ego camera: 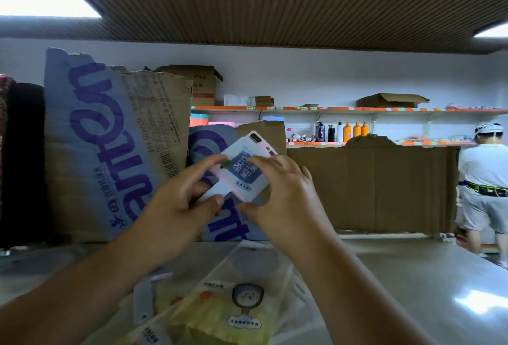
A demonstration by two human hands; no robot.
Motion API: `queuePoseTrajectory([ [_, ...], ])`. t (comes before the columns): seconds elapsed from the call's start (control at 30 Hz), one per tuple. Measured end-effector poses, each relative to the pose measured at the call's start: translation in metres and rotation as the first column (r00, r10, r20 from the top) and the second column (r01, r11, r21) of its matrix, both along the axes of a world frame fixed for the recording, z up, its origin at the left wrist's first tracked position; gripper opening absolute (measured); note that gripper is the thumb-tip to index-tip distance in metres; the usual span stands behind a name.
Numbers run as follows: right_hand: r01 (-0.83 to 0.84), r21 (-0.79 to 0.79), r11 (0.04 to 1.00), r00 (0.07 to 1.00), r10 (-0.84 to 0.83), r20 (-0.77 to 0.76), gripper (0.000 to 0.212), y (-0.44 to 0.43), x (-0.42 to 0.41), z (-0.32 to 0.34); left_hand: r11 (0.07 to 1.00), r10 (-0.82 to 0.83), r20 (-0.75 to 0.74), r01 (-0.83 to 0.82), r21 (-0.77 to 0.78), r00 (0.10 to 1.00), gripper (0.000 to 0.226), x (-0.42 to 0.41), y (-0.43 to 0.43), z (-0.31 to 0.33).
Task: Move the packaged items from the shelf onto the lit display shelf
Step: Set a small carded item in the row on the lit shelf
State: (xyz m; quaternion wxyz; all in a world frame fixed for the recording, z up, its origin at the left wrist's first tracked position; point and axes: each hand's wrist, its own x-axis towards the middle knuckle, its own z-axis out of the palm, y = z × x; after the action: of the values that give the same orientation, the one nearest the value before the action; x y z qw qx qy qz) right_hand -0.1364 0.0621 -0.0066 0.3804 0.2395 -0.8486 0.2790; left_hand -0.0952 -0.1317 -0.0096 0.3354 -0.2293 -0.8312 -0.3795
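Observation:
A small flat packaged item (246, 170), clear plastic with a blue label and a pink-white device inside, is held up in front of me at the middle of the view. My left hand (181, 201) pinches its left and lower edge between thumb and fingers. My right hand (280, 193) grips its right side with fingers over the top and thumb underneath. Below my arms, several more clear packages (233, 306) with a yellow cartoon print lie in a loose pile on the grey shelf surface (412, 289).
Torn cardboard sheets with blue and purple lettering (110, 146) lean upright behind my hands, and a plain brown sheet (379, 185) stands to the right. A far wall shelf (357, 109) carries bottles and boxes. A person in white (486, 179) stands at the right edge.

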Motion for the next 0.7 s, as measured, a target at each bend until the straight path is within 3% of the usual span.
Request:
queuePoseTrajectory([
  [0.07,0.005,-0.016,1.0,1.0,-0.005,-0.026,0.073,0.0,0.0,0.001,0.991,0.047,-0.07,-0.056,-0.123,0.996,0.058,-0.006,-0.002,-0.004],
  [0.13,0.033,-0.041,0.999,0.997,-0.036,-0.061,0.071,0.0,0.001,0.004,0.957,0.11,-0.233,-0.167,-0.239,0.966,0.049,-0.009,-0.005,-0.003],
  [0.23,0.06,-0.109,0.992,0.996,-0.066,-0.052,0.068,-0.001,0.007,0.007,0.852,0.194,-0.431,-0.369,-0.371,0.881,0.037,-0.004,-0.009,0.003],
  [0.43,0.093,-0.056,0.994,0.993,-0.097,-0.064,0.068,-0.022,0.037,0.013,0.731,0.25,-0.511,-0.506,-0.458,0.823,0.035,0.041,-0.024,0.019],
  [0.7,0.181,0.08,0.98,0.97,-0.164,-0.181,0.069,-0.094,0.101,0.039,0.754,0.286,-0.537,-0.532,-0.385,0.794,0.035,0.104,-0.087,0.029],
])
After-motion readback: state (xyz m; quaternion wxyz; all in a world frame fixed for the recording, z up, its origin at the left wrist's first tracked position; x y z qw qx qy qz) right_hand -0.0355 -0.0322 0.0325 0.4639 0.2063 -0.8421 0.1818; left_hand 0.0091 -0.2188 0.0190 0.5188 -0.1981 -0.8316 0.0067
